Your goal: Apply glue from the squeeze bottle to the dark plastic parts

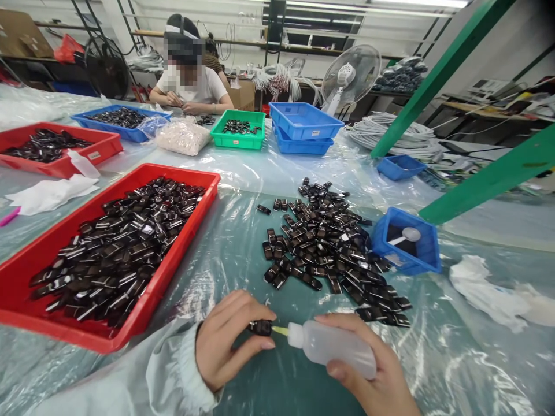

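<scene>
Glossy, light and slippery by the look of it, the small black plastic part [261, 327] is pinched at its edges by the left hand [228, 341] near the table's front edge, while the soft translucent squeeze bottle [332, 348], nozzle touching it, is gripped by the right hand [377, 370].

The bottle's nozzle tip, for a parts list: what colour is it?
Yellow nozzle tip on the translucent white bottle, head view.

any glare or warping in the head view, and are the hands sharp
Head view: ceiling light glares in white streaks off the clear plastic table cover; wide-angle warping bows the green steel beams at the edges; the left hand holding a small black part and the right hand on the translucent squeeze bottle look sharp.
</scene>
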`<state>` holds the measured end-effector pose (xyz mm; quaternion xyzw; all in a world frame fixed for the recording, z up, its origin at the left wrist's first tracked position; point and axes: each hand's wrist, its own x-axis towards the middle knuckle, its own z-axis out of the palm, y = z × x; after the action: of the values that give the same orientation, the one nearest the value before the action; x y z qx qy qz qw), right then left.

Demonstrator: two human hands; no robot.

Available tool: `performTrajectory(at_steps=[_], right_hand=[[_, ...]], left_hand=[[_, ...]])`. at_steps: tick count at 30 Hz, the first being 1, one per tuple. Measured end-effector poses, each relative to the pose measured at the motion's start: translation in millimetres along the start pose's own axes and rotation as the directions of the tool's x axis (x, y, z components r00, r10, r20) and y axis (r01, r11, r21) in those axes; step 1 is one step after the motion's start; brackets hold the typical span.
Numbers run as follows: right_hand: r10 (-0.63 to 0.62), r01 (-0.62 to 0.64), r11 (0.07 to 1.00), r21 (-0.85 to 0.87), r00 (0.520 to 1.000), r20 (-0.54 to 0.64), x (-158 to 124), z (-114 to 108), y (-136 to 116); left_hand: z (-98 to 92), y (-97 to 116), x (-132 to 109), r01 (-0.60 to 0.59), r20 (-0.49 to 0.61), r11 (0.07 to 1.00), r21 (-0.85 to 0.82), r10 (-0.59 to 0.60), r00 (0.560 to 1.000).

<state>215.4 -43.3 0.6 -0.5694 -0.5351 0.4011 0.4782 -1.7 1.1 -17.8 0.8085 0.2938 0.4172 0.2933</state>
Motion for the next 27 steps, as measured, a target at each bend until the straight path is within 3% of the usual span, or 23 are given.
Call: performTrajectory(at_steps=[15,20,24,27], right_hand=[[0.041,-0.04,0.999,-0.036,0.999,0.011,3,-6,-5],[-0.013,0.024,0.996,-0.09,0.992,0.122,5,-12,-1],[-0.003,0.003,0.998,-0.063,1.0,-0.004,2,-5,-2],[0.009,-0.01,0.999,-0.036,0.999,-0.031,0,0,-5]], left_hand=[[-1.0,0,0,-0.009,0.024,1.0,0.007,0.009,1.0],[-0.6,0,-1,0.001,0.023,1.0,0.017,-0.002,1.0],[0.3,2,0,0.021,0.0,0.999,0.035,-0.021,1.0],[0.9,3,0,0.029,-0.007,0.998,0.047,-0.029,1.0]])
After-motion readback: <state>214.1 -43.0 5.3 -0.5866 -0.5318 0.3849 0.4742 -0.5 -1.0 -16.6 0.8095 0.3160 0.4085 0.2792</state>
